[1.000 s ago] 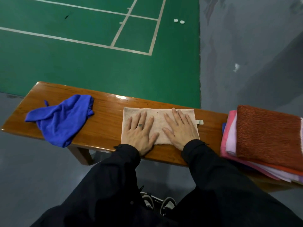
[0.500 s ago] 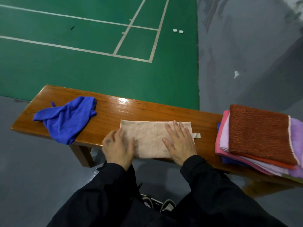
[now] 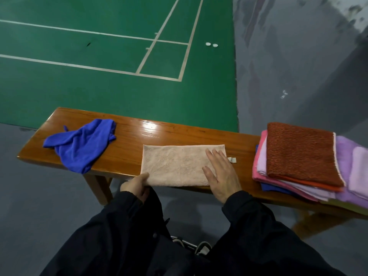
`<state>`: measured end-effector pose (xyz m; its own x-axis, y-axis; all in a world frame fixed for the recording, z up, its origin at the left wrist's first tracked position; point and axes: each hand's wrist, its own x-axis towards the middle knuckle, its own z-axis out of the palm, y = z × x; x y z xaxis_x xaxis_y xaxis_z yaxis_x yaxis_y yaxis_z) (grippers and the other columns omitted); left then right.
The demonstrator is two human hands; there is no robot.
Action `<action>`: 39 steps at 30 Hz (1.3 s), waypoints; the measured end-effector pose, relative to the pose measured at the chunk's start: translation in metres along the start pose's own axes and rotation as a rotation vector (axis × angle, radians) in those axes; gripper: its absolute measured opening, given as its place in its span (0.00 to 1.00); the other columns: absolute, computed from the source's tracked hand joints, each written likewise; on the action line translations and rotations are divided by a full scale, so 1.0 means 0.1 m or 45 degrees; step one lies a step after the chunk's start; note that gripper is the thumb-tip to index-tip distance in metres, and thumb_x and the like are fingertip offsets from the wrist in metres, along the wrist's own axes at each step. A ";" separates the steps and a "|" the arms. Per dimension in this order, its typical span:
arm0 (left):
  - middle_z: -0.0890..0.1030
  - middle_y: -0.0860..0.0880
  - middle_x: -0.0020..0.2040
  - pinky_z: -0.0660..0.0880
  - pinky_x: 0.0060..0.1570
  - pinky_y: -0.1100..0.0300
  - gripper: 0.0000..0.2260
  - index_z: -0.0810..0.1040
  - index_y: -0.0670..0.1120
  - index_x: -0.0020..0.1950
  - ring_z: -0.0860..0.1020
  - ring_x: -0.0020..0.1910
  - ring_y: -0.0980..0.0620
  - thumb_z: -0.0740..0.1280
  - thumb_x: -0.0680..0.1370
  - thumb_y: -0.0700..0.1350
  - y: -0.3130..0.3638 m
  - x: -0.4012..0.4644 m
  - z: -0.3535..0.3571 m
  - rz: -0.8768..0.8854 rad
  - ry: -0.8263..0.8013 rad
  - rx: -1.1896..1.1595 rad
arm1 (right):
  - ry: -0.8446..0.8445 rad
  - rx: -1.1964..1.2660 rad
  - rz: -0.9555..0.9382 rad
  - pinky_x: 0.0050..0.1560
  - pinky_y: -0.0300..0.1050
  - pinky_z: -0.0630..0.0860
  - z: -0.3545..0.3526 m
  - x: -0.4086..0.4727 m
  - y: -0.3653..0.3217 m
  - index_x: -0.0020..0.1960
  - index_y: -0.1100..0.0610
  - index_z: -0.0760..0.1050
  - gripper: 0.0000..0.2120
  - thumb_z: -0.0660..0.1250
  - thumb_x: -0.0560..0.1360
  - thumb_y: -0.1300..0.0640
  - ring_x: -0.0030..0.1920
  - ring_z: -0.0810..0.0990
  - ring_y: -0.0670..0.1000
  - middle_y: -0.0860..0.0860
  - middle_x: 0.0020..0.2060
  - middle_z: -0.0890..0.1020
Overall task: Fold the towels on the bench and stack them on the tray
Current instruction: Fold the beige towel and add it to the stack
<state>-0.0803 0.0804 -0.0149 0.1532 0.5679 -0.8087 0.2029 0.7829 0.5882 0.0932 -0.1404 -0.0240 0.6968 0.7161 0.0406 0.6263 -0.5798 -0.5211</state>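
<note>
On the glossy wooden bench [image 3: 179, 132], seen from the head camera, a beige towel [image 3: 179, 166] lies folded into a long flat rectangle, its nap fine and slightly pilled, its near edge level with the bench's front lip. A small pale label tab [image 3: 232, 159] sticks out from its right end. The left hand [image 3: 137, 186] pinches the towel's near-left corner, thumb on top and fingers curled beneath the edge. The right hand [image 3: 220, 174] lies flat on the towel's right part, fingers straight and slightly spread, pressing the cloth to the wood. The hands are well apart, one at each end of the towel. Both wrists come out of black sleeves.

Toward the bench's left end a blue towel [image 3: 79, 145] sits unfolded in a soft crumpled heap of smooth, thin fabric, one part drooping over the front edge. At the right end stands a stack of folded towels [image 3: 298, 156]: a coarse, looped rust-brown one on top, then pink, lilac, white and blue layers fanned out below it. Whatever carries the stack is mostly hidden; only a pale strip shows under its near corner.

Beyond the bench lies a green court floor [image 3: 99, 86] with white lines, bordered by grey floor, and two small white round objects [image 3: 211, 45] rest on the green.
</note>
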 end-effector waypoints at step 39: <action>0.76 0.49 0.63 0.75 0.48 0.61 0.16 0.72 0.53 0.68 0.77 0.59 0.51 0.64 0.81 0.43 0.01 -0.55 0.69 0.598 0.190 -0.413 | 0.183 0.453 0.330 0.70 0.27 0.47 -0.15 -0.70 0.35 0.81 0.44 0.61 0.33 0.46 0.80 0.32 0.74 0.54 0.35 0.35 0.74 0.63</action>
<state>-0.0215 0.0323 0.0304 0.0124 0.8840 -0.4674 -0.1634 0.4629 0.8712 0.0715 -0.2161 -0.0323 0.8718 0.4893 -0.0248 0.2835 -0.5452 -0.7889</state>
